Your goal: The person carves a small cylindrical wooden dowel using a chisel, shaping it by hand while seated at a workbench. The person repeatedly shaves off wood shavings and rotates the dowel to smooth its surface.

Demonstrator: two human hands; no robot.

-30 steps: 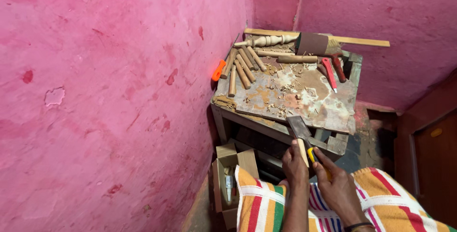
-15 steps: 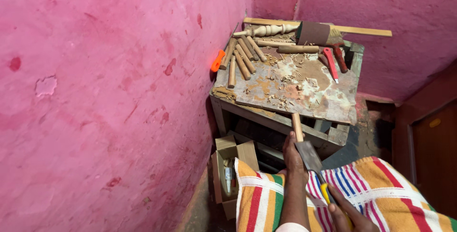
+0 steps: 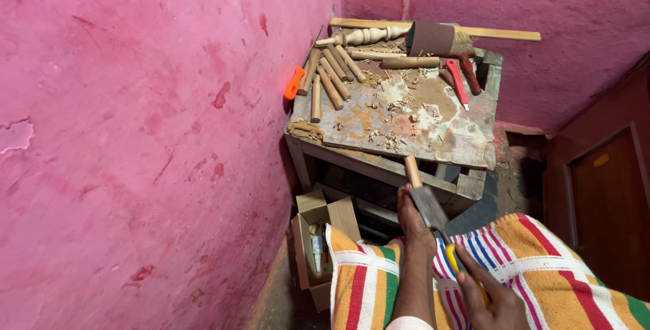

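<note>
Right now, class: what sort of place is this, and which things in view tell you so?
Probably a small woodworking corner: a worn workbench strewn with wood shavings, turned wooden handles, and a file in the person's hands.

Single head view, looking steeply down at workbench, hands near

Counts on and around the tabletop

Two hands: left hand, right hand. One wooden stick, one flat file, one turned spindle, about eight plain wooden dowels, one long wooden slat, one cardboard box, one striped cloth.
</note>
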